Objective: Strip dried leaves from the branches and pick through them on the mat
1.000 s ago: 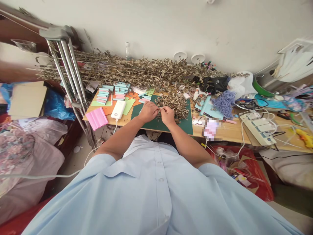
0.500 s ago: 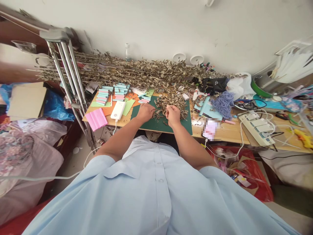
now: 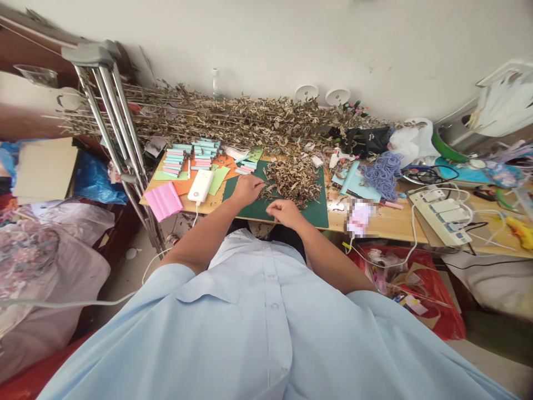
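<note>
A loose pile of dried leaves [image 3: 295,179] lies on the green mat [image 3: 258,214]. My left hand [image 3: 249,190] is over the mat's left part, just left of the pile, its fingers pinched together; what they hold is too small to make out. Near the mat's front edge, below the pile, my right hand [image 3: 286,212] has its fingers curled together, and anything between them is hidden. Long dried stalks with leaves [image 3: 250,114] stretch along the wall behind the mat.
Left of the mat are a white power bank [image 3: 200,185], pink paper [image 3: 164,201] and small paper rolls [image 3: 204,154]. Crutches [image 3: 112,105] lean at the table's left end. To the right lie a phone [image 3: 358,219], purple yarn [image 3: 382,175] and a power strip [image 3: 443,214].
My right hand has moved off the leaf pile, down and slightly left towards the mat's front edge. My left hand has barely moved.
</note>
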Demonstrator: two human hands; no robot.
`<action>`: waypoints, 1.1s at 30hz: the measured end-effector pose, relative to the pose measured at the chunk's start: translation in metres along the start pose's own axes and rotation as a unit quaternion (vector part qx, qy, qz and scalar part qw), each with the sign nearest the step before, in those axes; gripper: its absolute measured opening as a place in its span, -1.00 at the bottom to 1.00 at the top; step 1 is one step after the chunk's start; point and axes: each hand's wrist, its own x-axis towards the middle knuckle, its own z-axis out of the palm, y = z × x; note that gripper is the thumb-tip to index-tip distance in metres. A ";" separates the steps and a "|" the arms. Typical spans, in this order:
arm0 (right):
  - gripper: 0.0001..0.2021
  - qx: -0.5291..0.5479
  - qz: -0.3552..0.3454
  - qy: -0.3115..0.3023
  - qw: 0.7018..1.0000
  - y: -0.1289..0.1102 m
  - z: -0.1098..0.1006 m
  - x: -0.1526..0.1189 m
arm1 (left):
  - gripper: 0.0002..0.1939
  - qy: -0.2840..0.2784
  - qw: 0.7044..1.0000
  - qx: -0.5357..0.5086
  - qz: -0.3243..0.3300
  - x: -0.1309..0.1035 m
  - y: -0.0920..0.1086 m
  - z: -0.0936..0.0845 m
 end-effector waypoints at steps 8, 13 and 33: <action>-0.69 0.039 -0.023 0.132 0.990 0.004 -0.002 0.052 | -0.73 -0.037 0.998 0.027 0.039 -0.001 0.012 0.003; -0.77 -0.044 -0.019 0.129 0.990 0.008 -0.001 0.052 | -0.74 -0.060 0.997 0.023 0.036 -0.003 0.015 0.002; -0.56 0.095 -0.004 0.126 0.988 0.000 0.017 0.060 | -0.72 -0.035 0.997 -0.057 -0.043 -0.008 0.010 -0.006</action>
